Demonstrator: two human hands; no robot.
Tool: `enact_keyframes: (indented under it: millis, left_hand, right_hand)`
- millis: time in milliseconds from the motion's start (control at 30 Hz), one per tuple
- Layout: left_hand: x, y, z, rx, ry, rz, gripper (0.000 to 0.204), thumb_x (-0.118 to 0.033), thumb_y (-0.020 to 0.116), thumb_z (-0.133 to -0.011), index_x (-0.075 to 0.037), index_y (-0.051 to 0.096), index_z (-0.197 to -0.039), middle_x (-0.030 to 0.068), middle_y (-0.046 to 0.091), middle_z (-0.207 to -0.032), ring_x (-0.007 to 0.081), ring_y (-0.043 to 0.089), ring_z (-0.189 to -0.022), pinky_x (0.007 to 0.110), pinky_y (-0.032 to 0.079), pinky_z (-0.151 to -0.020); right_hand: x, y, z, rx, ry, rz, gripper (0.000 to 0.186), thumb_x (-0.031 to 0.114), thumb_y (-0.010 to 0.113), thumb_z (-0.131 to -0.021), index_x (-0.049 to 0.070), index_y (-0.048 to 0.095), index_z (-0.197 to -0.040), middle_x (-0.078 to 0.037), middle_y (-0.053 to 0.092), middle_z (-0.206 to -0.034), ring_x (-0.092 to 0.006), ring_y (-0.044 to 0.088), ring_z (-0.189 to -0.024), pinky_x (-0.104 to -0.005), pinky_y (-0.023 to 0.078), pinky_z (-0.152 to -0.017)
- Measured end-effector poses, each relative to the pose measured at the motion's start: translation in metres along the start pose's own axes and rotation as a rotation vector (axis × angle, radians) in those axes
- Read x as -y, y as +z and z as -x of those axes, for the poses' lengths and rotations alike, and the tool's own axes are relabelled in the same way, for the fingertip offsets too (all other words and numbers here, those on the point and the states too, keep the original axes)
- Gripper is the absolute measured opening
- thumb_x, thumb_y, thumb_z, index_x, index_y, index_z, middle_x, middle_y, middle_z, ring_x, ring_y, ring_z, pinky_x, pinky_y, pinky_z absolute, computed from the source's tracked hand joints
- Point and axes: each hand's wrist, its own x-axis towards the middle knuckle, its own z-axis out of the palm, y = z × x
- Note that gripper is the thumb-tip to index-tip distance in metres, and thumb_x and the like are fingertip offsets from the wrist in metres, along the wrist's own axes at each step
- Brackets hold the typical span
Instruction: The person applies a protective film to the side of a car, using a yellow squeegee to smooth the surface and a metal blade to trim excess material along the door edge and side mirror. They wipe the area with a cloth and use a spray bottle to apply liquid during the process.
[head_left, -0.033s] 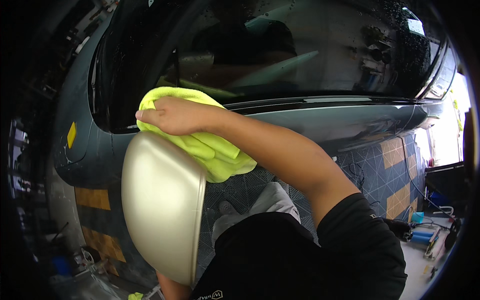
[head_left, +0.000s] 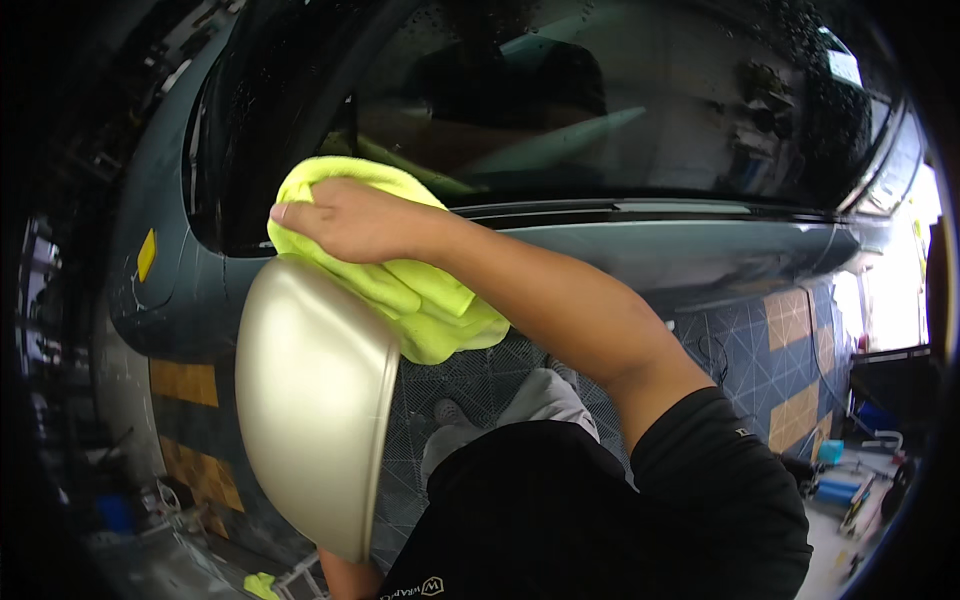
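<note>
One lime cloth (head_left: pixel 430 310) lies bunched at the lower left corner of the car's (head_left: pixel 700 255) window (head_left: pixel 540 150), touching the upper end of one gold mirror (head_left: pixel 310 400). The right hand (head_left: pixel 365 222) grasps it, fingers curled in, mostly hidden. The mirror hides the left hand; its fingers I cannot tell. One yellow tab (head_left: pixel 147 255) marks the fender.

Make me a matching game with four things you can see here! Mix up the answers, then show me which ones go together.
Things
1. Cloth
2. Curved shell
3. Car window
4. Trousers

Clues
A. Pale grey
B. Under the right hand
C. Dark, with reflections
D. Pale gold

Right pairs: 1-B, 2-D, 3-C, 4-A
</note>
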Motion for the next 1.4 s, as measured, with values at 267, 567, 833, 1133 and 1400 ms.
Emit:
enact_keyframes:
  millis: [267, 567, 833, 1133, 1400]
  left_hand:
    - [-0.261, 0.044, 0.070, 0.196, -0.266, 0.449, 0.029, -0.011, 0.064, -0.093, 0.002, 0.065, -0.119, 0.0185, 0.065, -0.114, 0.0278, 0.066, -0.103, 0.036, 0.051, -0.091]
    - [-0.387, 0.074, -0.012, 0.183, -0.115, 0.856, 0.047, -0.017, 0.066, -0.094, 0.007, 0.050, -0.131, 0.0271, 0.057, -0.127, 0.0388, 0.060, -0.114, 0.043, 0.047, -0.096]
    - [-0.385, 0.050, -0.059, -0.217, -0.253, 1.208, 0.051, -0.015, 0.053, -0.099, 0.006, 0.039, -0.143, 0.0165, 0.053, -0.132, 0.0231, 0.052, -0.120, 0.036, 0.041, -0.104]
    - [-0.397, 0.039, -0.076, -0.231, -0.317, 1.106, 0.035, -0.013, 0.053, -0.101, 0.006, 0.046, -0.128, 0.0150, 0.061, -0.114, 0.0209, 0.060, -0.099, 0.033, 0.049, -0.088]
    - [-0.400, 0.084, 0.018, 0.376, -0.256, 1.068, 0.038, -0.013, 0.061, -0.094, 0.002, 0.055, -0.128, 0.0166, 0.066, -0.115, 0.0232, 0.064, -0.105, 0.035, 0.048, -0.093]
  right_hand:
    - [-0.008, -0.107, 0.201, -0.172, -0.294, -0.916, 0.056, 0.044, 0.065, -0.089, -0.005, 0.061, -0.117, -0.016, 0.067, -0.102, -0.0269, 0.064, -0.093, -0.0370, 0.049, -0.085]
    - [-0.046, -0.063, 0.117, 0.360, 0.082, -0.150, 0.072, 0.061, 0.037, -0.102, -0.005, 0.064, -0.092, -0.016, 0.063, -0.081, -0.0231, 0.063, -0.082, -0.0375, 0.049, -0.079]
    - [-0.025, -0.007, 0.004, 0.380, 0.118, -0.121, 0.093, 0.074, 0.025, -0.097, -0.005, 0.050, -0.140, -0.025, 0.052, -0.141, -0.0300, 0.051, -0.129, -0.0367, 0.036, -0.111]
    - [0.010, -0.026, 0.017, 0.240, -0.061, -0.104, 0.082, 0.071, 0.033, -0.098, -0.004, 0.063, -0.087, -0.011, 0.059, -0.078, -0.0169, 0.055, -0.077, -0.0346, 0.047, -0.077]
    - [-0.070, -0.088, 0.176, 0.134, -0.159, -0.134, 0.055, 0.044, 0.046, -0.103, -0.006, 0.056, -0.124, -0.017, 0.064, -0.106, -0.0271, 0.062, -0.097, -0.0367, 0.048, -0.088]
